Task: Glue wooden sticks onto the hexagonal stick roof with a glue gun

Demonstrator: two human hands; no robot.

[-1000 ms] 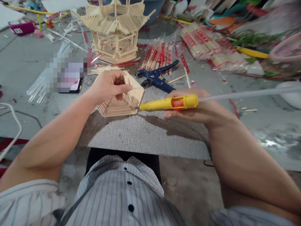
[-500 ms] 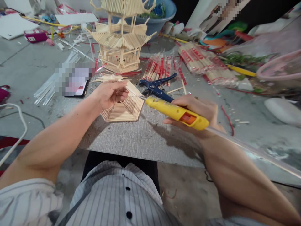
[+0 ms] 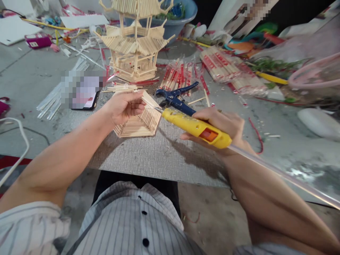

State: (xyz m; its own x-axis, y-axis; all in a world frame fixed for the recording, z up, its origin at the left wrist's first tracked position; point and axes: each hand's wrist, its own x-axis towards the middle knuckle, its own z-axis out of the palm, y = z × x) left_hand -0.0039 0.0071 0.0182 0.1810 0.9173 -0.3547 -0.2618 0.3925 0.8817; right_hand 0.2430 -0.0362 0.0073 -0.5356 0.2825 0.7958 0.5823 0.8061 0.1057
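A hexagonal panel of wooden sticks (image 3: 136,126) lies on the grey board, its rows sloping round the middle. My left hand (image 3: 129,106) is over its upper left part, thumb and fingers pinched on a pale wooden stick (image 3: 150,100) along the upper right edge. My fingers cover part of the panel. My right hand (image 3: 223,124) is wrapped round a yellow hot glue gun (image 3: 186,123). The nozzle points left and meets, or nearly meets, the stick's lower end. From the gun's back runs a long clear glue stick (image 3: 265,163).
Behind the panel stands a tiered stick pagoda (image 3: 135,46). Blue cutters (image 3: 176,99) lie close by the glue gun's nozzle. Wrapped stick packs (image 3: 220,63) are at the back right, a phone (image 3: 86,92) and clear glue sticks (image 3: 57,94) at the left.
The glue gun and my right hand shift very slightly left, along with the whole view. My left hand keeps its pinch at the panel.
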